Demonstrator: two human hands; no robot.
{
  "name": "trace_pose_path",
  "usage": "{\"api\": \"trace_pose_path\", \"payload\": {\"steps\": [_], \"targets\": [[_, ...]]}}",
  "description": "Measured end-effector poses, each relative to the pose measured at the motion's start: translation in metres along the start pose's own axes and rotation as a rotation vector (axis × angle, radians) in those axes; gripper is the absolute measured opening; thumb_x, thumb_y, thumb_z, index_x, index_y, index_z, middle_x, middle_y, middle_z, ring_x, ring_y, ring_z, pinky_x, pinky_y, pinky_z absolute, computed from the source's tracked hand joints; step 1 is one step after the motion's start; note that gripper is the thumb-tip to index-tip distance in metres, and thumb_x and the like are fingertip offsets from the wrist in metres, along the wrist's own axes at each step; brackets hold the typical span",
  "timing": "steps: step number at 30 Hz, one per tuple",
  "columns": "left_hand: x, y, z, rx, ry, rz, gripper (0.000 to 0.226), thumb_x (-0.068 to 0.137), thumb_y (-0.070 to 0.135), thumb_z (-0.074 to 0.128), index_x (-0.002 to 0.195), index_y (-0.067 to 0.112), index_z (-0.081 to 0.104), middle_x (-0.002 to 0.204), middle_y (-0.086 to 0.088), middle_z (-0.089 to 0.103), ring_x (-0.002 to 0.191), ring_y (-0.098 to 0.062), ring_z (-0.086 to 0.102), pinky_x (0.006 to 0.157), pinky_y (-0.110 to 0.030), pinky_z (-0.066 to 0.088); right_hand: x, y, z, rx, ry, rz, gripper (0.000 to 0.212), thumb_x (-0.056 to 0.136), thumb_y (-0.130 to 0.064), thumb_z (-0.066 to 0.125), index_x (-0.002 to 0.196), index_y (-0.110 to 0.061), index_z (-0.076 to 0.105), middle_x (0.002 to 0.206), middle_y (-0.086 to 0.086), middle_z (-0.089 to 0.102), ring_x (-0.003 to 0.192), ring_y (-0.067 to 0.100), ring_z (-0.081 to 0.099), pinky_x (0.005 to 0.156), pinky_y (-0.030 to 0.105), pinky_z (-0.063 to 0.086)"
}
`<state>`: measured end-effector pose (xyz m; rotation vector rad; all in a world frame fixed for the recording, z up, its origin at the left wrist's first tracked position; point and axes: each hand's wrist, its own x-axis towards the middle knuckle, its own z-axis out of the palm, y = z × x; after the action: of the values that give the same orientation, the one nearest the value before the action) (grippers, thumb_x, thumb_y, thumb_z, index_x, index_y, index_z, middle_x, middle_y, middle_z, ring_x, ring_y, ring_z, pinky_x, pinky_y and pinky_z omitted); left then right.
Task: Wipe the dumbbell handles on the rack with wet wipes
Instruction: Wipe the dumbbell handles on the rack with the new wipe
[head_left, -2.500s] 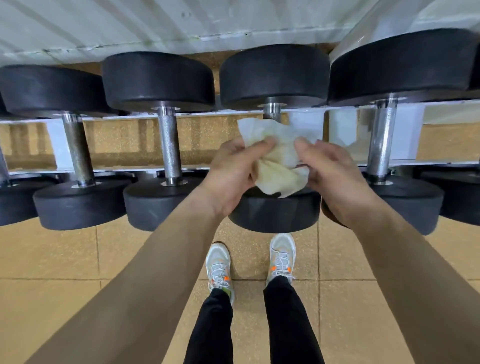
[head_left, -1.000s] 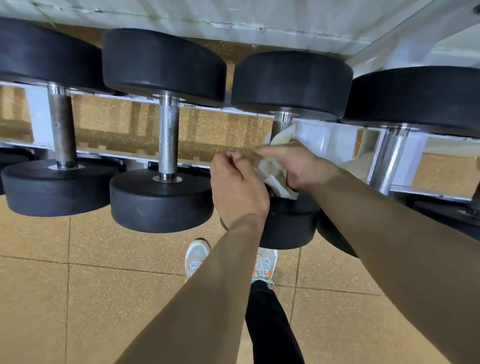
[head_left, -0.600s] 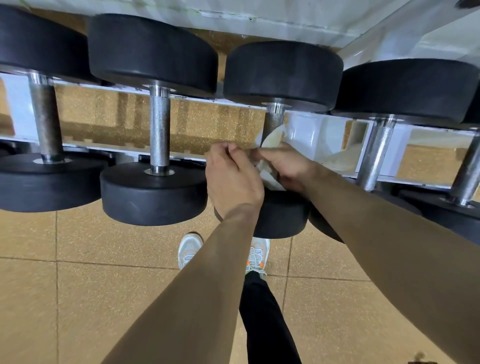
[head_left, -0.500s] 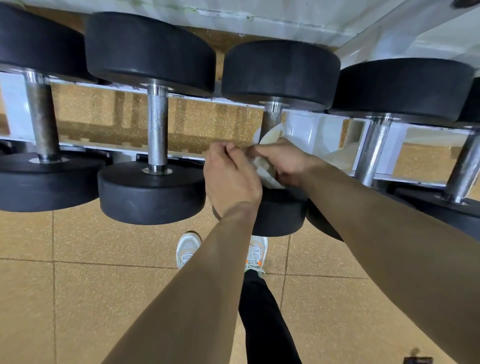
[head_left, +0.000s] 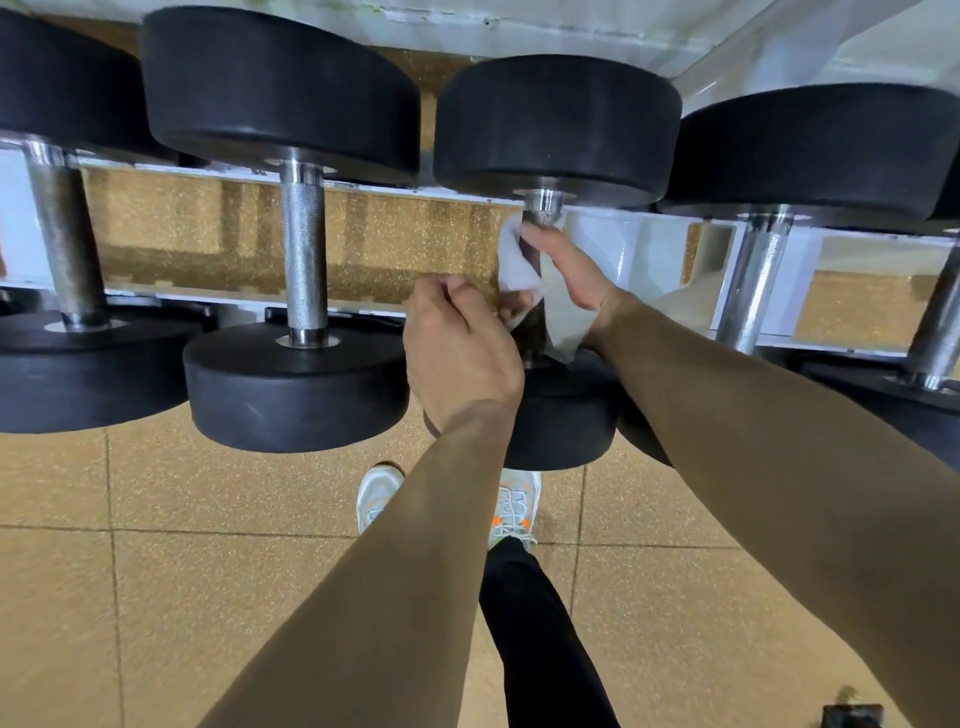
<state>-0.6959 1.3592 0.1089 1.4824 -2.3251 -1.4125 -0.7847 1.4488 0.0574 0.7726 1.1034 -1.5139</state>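
Observation:
Black round-headed dumbbells lie in a row on a white rack (head_left: 631, 249). My right hand (head_left: 571, 275) grips a white wet wipe (head_left: 514, 267), which is wrapped round the steel handle (head_left: 541, 208) of the third dumbbell from the left. Only the top end of that handle shows above my thumb. My left hand (head_left: 457, 343) is curled just left of the wipe's lower edge, its back toward the camera. Whether its fingertips pinch the wipe is hidden.
Bare steel handles stand at the left (head_left: 304, 249), far left (head_left: 65, 244) and right (head_left: 753, 280). The near dumbbell heads (head_left: 296, 384) overhang the tan tiled floor above my shoes (head_left: 376, 493). A small dark object (head_left: 852, 717) lies at the bottom right.
The wipe went from being held spread between both hands to wrapped round the handle. My right hand has slid up toward the far head. My left hand has drawn slightly back.

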Motion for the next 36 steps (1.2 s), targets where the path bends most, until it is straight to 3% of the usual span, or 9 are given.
{"api": "trace_pose_path", "payload": {"steps": [4, 7, 11, 16, 17, 18, 19, 26, 36], "targets": [[-0.001, 0.001, 0.0, -0.004, 0.007, 0.0, 0.037, 0.097, 0.041, 0.03, 0.089, 0.015, 0.054, 0.091, -0.007, 0.065, 0.088, -0.031, 0.058, 0.077, -0.044, 0.046, -0.012, 0.013, 0.0, -0.286, 0.055, -0.042, 0.03, 0.079, -0.041, 0.081, 0.088, -0.014, 0.073, 0.081, 0.007, 0.069, 0.085, 0.025, 0.065, 0.073, 0.035, 0.049], [-0.001, 0.002, 0.001, -0.003, 0.027, -0.015, 0.039, 0.097, 0.042, 0.03, 0.089, 0.014, 0.054, 0.092, -0.008, 0.065, 0.089, -0.034, 0.057, 0.079, -0.048, 0.046, -0.019, 0.01, 0.021, -0.455, 0.317, -0.225, 0.025, 0.084, -0.023, 0.082, 0.072, -0.011, 0.064, 0.057, 0.001, 0.063, 0.061, 0.017, 0.065, 0.056, 0.029, 0.052], [-0.001, 0.002, 0.001, -0.013, 0.023, -0.027, 0.042, 0.095, 0.047, 0.03, 0.088, 0.014, 0.056, 0.091, -0.007, 0.065, 0.089, -0.033, 0.057, 0.08, -0.047, 0.046, -0.013, -0.006, 0.052, -0.304, 0.626, -0.317, 0.036, 0.075, -0.03, 0.088, 0.089, -0.011, 0.062, 0.076, 0.004, 0.073, 0.073, 0.02, 0.072, 0.079, 0.038, 0.063], [-0.003, 0.004, -0.002, -0.054, -0.001, -0.05, 0.042, 0.093, 0.051, 0.031, 0.086, 0.017, 0.054, 0.087, -0.003, 0.063, 0.087, -0.029, 0.057, 0.079, -0.045, 0.047, -0.026, -0.022, 0.044, -0.162, 0.32, -0.278, 0.047, 0.075, -0.036, 0.087, 0.075, -0.004, 0.053, 0.054, 0.004, 0.054, 0.046, 0.01, 0.055, 0.054, 0.023, 0.047], [-0.004, 0.005, -0.002, -0.059, -0.005, -0.055, 0.042, 0.093, 0.051, 0.031, 0.086, 0.017, 0.054, 0.086, -0.002, 0.062, 0.087, -0.027, 0.057, 0.078, -0.044, 0.046, -0.028, -0.018, 0.033, -0.141, 0.207, -0.186, 0.042, 0.076, -0.04, 0.085, 0.081, -0.009, 0.058, 0.07, 0.001, 0.059, 0.063, 0.008, 0.061, 0.048, 0.026, 0.011], [-0.004, 0.006, -0.003, -0.067, -0.005, -0.057, 0.042, 0.093, 0.051, 0.031, 0.087, 0.017, 0.055, 0.087, -0.001, 0.062, 0.086, -0.026, 0.057, 0.078, -0.043, 0.046, -0.031, -0.015, 0.024, -0.101, 0.067, -0.065, 0.038, 0.078, -0.044, 0.084, 0.086, -0.014, 0.063, 0.085, -0.001, 0.059, 0.077, 0.009, 0.062, 0.104, 0.047, 0.043], [-0.004, 0.008, -0.004, -0.072, -0.006, -0.055, 0.043, 0.092, 0.052, 0.03, 0.088, 0.017, 0.055, 0.087, -0.001, 0.062, 0.087, -0.026, 0.057, 0.078, -0.042, 0.046, -0.032, -0.01, 0.018, -0.094, -0.028, 0.029, 0.037, 0.08, -0.045, 0.082, 0.091, -0.015, 0.064, 0.09, 0.0, 0.056, 0.081, 0.013, 0.061, 0.07, 0.03, 0.055], [-0.004, 0.008, -0.003, -0.051, -0.001, -0.058, 0.044, 0.09, 0.054, 0.029, 0.083, 0.018, 0.053, 0.088, -0.003, 0.063, 0.09, -0.028, 0.056, 0.081, -0.045, 0.047, -0.035, 0.01, 0.018, -0.413, 0.072, -0.195, 0.015, 0.093, -0.017, 0.07, 0.091, -0.003, 0.064, 0.058, 0.001, 0.058, 0.05, 0.009, 0.058, 0.047, 0.018, 0.045], [-0.004, 0.008, -0.002, -0.046, 0.006, -0.086, 0.042, 0.093, 0.052, 0.031, 0.086, 0.019, 0.054, 0.091, -0.002, 0.062, 0.09, -0.026, 0.055, 0.081, -0.042, 0.044, -0.064, 0.03, -0.003, -0.22, 0.096, -0.574, 0.038, 0.092, -0.021, 0.065, 0.13, -0.023, 0.067, 0.133, -0.001, 0.067, 0.126, 0.016, 0.061, 0.114, 0.042, 0.041]]}}
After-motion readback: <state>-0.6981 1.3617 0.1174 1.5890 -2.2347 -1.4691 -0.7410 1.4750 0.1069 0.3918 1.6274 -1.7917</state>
